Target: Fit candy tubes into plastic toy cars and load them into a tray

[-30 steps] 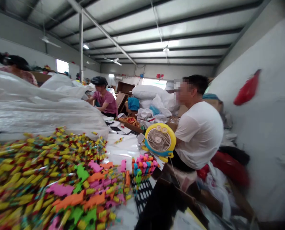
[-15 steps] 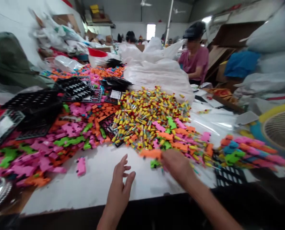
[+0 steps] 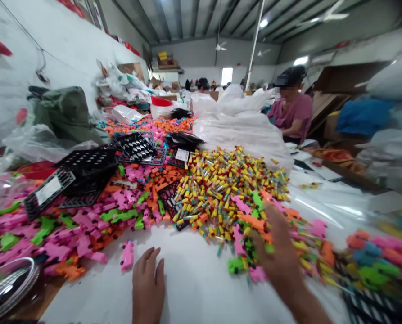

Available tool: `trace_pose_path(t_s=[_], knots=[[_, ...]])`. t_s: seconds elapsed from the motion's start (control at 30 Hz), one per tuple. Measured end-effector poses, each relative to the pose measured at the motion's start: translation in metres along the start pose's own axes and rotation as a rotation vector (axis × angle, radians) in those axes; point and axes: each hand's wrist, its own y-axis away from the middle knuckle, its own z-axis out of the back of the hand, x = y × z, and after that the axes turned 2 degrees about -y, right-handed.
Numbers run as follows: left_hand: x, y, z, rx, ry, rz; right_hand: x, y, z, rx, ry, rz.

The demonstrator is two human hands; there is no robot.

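My left hand [image 3: 149, 284] hovers low over the white tabletop [image 3: 190, 274], fingers stretched forward, thumb apart, nothing in it. Just left of its fingertips lies a pink toy car [image 3: 127, 255]. My right hand [image 3: 283, 256], blurred by motion, reaches over a small group of toy cars; its thumb and fingers look spread. Around it are an orange toy car [image 3: 252, 221], a green toy car [image 3: 236, 265] and a pink toy car [image 3: 237, 238]. Beyond lies a heap of small yellow-capped clear tubes [image 3: 217, 189] with coloured contents.
Pink, green and orange toy cars [image 3: 86, 225] pile up on the left, with black slotted trays [image 3: 89, 159] on top. A white plastic sheet [image 3: 237, 128] covers things at the back. More blurred toy cars [image 3: 376, 256] lie right. A person in pink [image 3: 297, 112] sits beyond.
My right hand has moved right from the table's middle, and the orange toy car it held no longer shows in its fingers. My left hand has lowered leftward. The view has tilted up.
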Motion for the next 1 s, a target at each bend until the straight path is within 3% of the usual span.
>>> trace_pose_path(t_s=[0.17,0.23,0.3,0.4,0.47,0.6,0.7,0.8,0.9,1.0], knots=[[0.004,0.002,-0.018,-0.001,-0.038,-0.102,0.047,0.005,-0.109,0.402,0.015,0.072],[0.004,0.008,-0.022,0.012,-0.049,-0.104,0.057,0.009,-0.139,0.472,0.101,0.006],[0.004,0.013,-0.023,0.028,-0.064,-0.09,0.063,0.018,-0.155,0.492,0.154,-0.006],[0.0,0.014,-0.023,0.067,-0.06,-0.021,0.067,0.037,-0.155,0.464,0.117,0.114],[-0.004,0.002,-0.023,0.064,0.007,0.072,0.065,0.048,-0.147,0.458,0.059,0.207],[-0.01,-0.062,-0.029,0.144,0.254,0.301,0.059,0.052,-0.136,0.455,-0.011,0.274],[-0.008,-0.121,-0.043,0.195,0.305,0.435,0.058,0.037,-0.139,0.381,-0.011,0.261],[-0.006,-0.161,-0.059,0.187,0.295,0.491,0.062,0.01,-0.152,0.34,-0.016,0.279],[-0.007,-0.172,-0.067,0.195,0.332,0.485,0.066,-0.023,-0.166,0.362,-0.041,0.275],[-0.012,-0.166,-0.063,0.197,0.408,0.443,0.065,-0.042,-0.175,0.382,-0.063,0.205]])
